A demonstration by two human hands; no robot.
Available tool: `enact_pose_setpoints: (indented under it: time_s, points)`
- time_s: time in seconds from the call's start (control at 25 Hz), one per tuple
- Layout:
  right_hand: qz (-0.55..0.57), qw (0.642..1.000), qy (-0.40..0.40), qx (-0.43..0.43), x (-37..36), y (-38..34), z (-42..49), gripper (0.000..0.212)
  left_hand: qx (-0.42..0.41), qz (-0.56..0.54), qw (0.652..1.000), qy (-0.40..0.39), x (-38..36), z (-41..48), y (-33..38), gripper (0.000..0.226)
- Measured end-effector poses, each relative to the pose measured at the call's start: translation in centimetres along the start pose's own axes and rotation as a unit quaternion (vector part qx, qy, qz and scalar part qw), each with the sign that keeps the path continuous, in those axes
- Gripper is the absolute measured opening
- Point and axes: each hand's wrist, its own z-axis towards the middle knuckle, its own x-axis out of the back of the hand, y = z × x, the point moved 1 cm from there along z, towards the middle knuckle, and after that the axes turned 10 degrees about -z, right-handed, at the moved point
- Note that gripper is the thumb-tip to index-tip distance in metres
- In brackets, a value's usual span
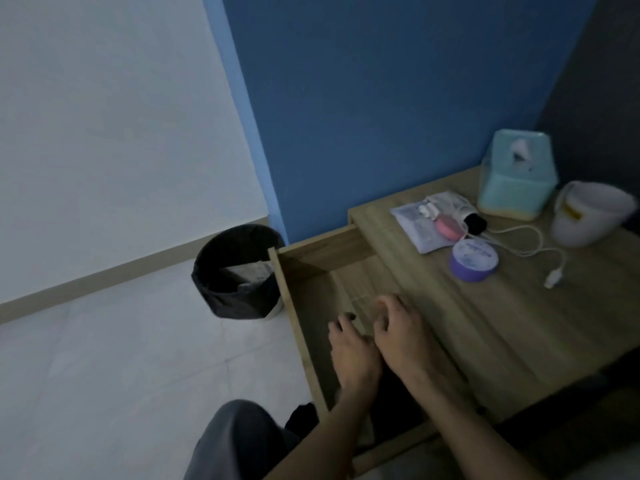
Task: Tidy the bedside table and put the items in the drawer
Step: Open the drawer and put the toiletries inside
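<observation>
While my left hand and right hand sit side by side in the open drawer with fingers bent, blur hides whether either grips anything. Farther off, the purple tin, pink disc, packet and cable lie on the table, and the tissue box is at its far corner.

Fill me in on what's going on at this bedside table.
A person has both hands down in the open drawer. The left hand and right hand sit side by side with fingers loosely curled, and no item shows in either, though the picture is blurred. The tidying is not done. A purple jar, a pink round case, a flat packet, a white cable, a tissue box and a white jug are on the table.
</observation>
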Motion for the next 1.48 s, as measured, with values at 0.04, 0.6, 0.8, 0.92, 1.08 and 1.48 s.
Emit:
enact_pose_setpoints:
  time_s: [0.04,0.6,0.8,0.92,1.08,1.48]
  points:
    - [0.017,0.998,0.06,-0.001,2.0,-0.7,0.9,0.027,-0.046,-0.027,0.998,0.018,0.4,0.7,2.0,0.035]
    - [0.022,0.988,0.128,-0.078,6.6,12.1,9.2,0.064,-0.224,0.228,0.913,-0.254,-9.6,8.3,14.8,0.053]
    - [0.002,0.986,0.143,-0.088,4.9,12.5,10.0,0.057,-0.286,0.333,0.879,-0.185,-9.7,8.9,14.2,0.046]
    - [0.0,0.983,0.145,-0.116,4.3,12.7,9.2,0.058,-0.311,0.337,0.878,-0.139,-9.4,8.6,13.7,0.047]
    - [-0.04,0.976,0.192,-0.098,3.0,13.0,7.7,0.067,-0.3,0.308,0.883,-0.189,-8.7,8.5,12.6,0.062]
    - [-0.045,0.979,0.195,-0.048,2.3,11.7,5.7,0.063,-0.208,0.21,0.925,-0.238,-5.7,5.8,9.1,0.071]
